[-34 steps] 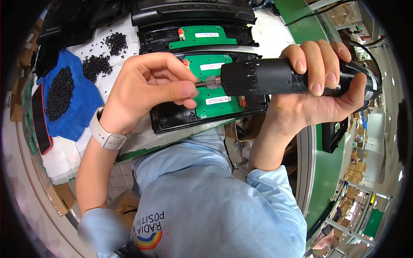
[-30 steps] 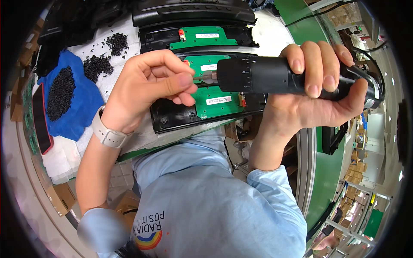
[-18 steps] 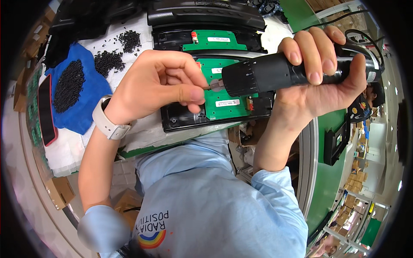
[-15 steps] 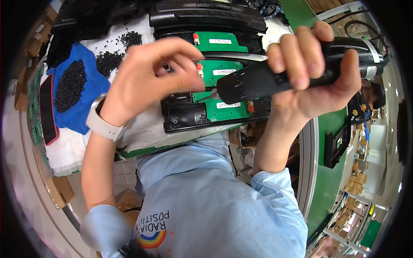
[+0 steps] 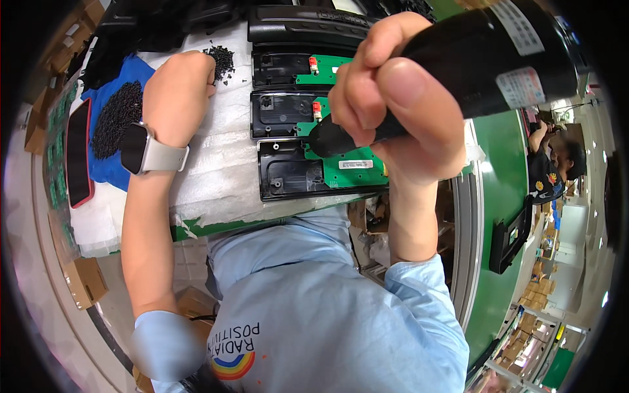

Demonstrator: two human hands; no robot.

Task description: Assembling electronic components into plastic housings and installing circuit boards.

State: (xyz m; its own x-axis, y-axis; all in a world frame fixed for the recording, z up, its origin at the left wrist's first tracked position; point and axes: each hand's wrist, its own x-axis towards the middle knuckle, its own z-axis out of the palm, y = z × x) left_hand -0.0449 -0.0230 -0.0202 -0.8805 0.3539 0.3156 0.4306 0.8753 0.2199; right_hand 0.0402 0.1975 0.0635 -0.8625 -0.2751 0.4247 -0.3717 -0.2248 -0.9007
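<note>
My right hand (image 5: 419, 131) is wrapped round a black electric screwdriver (image 5: 478, 59), which lies slantwise above the work, its narrow nose pointing left. Under that nose is the nearest black plastic housing (image 5: 288, 171), with a green circuit board (image 5: 337, 175) in it; the nose hides the bit and the spot below it. Off to the left, my left hand (image 5: 177, 88) rests at the edge of a loose pile of small black screws (image 5: 221, 61). Its fingers are curled together and mostly turned from view, so anything pinched there is hidden.
Two similar housings (image 5: 278, 113) with boards lie behind the nearest one, and a long black cover (image 5: 308, 29) beyond. Left are a blue cloth (image 5: 108, 171) bearing more screws (image 5: 118, 124) and a red-edged phone (image 5: 80, 154). Another person (image 5: 550, 164) sits at far right.
My left hand has gone from beside the screwdriver nose leftward to the screw pile. The screwdriver has come nearer the camera and tilted, still in my right hand.
</note>
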